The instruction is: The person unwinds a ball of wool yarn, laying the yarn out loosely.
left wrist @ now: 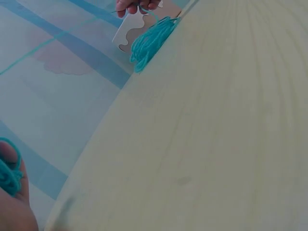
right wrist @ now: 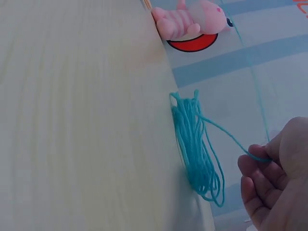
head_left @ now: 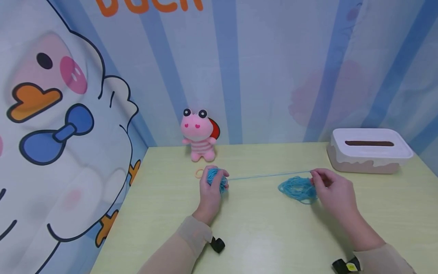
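Head view: cropped orange letters (head_left: 164, 7) on striped backdrop (head_left: 267, 76), left hand (head_left: 211, 190) gripping yarn ball (head_left: 216, 178), right hand (head_left: 333, 188) pinching taut strand (head_left: 267, 176), yarn bundle (head_left: 297, 189) on pale worktop (head_left: 256, 236), left wrist — bundle before tissue box (left wrist: 126, 30), right wrist — bundle, pink toy (right wrist: 180, 25) beyond.

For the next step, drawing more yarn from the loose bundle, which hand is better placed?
Probably the right hand: it pinches the strand beside the loose bundle, while the left hand grips the yarn ball farther away.
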The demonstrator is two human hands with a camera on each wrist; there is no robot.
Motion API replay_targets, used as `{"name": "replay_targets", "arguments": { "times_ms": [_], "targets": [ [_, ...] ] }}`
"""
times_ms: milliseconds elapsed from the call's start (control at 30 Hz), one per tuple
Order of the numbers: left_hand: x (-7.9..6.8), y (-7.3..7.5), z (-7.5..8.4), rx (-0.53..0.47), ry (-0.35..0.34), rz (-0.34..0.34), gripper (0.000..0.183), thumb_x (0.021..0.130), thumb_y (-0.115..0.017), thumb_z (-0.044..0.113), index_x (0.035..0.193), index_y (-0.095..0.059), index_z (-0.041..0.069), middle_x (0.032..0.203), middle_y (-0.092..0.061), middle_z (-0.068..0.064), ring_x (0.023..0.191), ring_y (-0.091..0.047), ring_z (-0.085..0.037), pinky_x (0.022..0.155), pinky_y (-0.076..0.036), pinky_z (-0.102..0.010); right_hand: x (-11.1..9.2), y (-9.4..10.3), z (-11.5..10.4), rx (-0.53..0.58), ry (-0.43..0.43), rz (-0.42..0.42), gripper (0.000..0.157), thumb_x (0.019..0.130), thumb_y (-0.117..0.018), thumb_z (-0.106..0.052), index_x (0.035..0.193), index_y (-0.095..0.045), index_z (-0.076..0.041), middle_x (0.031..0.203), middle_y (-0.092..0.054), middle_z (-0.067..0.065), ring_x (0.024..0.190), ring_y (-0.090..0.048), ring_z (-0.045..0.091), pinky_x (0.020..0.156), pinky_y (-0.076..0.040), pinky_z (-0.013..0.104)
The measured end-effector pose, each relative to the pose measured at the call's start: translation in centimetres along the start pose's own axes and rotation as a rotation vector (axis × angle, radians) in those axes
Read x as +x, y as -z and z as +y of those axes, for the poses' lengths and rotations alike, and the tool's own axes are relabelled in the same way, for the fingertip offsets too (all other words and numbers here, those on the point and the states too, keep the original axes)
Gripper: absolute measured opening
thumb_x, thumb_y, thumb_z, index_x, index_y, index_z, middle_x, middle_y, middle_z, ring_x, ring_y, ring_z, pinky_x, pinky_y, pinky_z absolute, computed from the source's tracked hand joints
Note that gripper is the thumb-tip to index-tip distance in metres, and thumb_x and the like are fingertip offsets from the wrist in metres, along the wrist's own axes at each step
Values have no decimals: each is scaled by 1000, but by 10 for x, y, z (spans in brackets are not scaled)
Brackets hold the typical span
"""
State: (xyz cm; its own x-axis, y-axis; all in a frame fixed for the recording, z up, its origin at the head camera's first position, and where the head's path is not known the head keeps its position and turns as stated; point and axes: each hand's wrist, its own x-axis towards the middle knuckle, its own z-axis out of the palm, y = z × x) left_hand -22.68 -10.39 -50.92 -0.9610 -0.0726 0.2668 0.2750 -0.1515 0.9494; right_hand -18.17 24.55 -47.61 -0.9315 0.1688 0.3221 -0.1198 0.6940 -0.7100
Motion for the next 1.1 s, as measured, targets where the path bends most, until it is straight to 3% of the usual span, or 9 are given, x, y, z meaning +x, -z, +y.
{"name": "replay_targets", "arguments": {
  "times_ms": [133,233,400,633,767,900,967,1100],
  "targets": [
    [0,1,1,26,-21,-5,9,115,-54,16,111,-54,8,89,-66,-4,70,-63,-14,68,-60,-22,3,6,11,-74,-71,-69,34,112,-64,-28,128,-78,-1,108,-83,18,88,-70,15,69,-50,15],
    [0,1,1,9,-15,-18,10,114,-54,14,123,-56,9,87,-65,-4,72,-66,-15,69,-62,-24,5,9,17,-127,-105,-136,38,112,-63,-32,129,-78,-1,114,-82,21,97,-72,31,72,-51,24],
    [0,-1,2,-26,24,-23,26,114,-54,14,140,-56,10,87,-70,-5,72,-72,-15,71,-67,-30,7,11,23,-183,-110,-214,38,110,-65,-33,128,-79,-2,119,-79,25,99,-72,36,73,-51,32],
    [0,-2,0,-48,43,-36,18,112,-63,16,123,-59,2,87,-65,-4,68,-69,-15,65,-65,-28,6,5,20,-211,-72,-252,34,106,-69,-25,126,-79,0,114,-73,27,98,-68,39,75,-54,43],
    [-1,-2,-1,-46,50,-61,16,111,-65,19,118,-59,6,92,-63,-7,68,-67,-15,65,-64,-26,-2,-5,6,-152,-2,-119,29,101,-66,-14,123,-78,0,115,-68,28,106,-63,46,84,-51,56],
    [-1,-2,-1,-31,55,-82,18,112,-66,21,120,-59,6,99,-64,-16,70,-68,-15,66,-64,-26,-8,-23,-19,-56,174,22,23,95,-67,-6,115,-78,-2,116,-69,24,110,-61,46,90,-49,59],
    [0,-2,-1,-24,56,-92,19,112,-65,21,120,-58,6,100,-64,-18,71,-68,-15,67,-64,-26,-11,-35,-33,-26,267,5,20,96,-69,-6,114,-78,-3,117,-73,20,113,-65,44,95,-54,59],
    [-1,-2,-2,-21,62,-115,17,112,-65,20,120,-56,8,106,-61,-29,73,-69,-15,69,-65,-26,-17,-60,-59,-7,336,-174,27,104,-71,-15,129,-76,-6,130,-78,12,124,-73,38,105,-61,59]
  ]
}}
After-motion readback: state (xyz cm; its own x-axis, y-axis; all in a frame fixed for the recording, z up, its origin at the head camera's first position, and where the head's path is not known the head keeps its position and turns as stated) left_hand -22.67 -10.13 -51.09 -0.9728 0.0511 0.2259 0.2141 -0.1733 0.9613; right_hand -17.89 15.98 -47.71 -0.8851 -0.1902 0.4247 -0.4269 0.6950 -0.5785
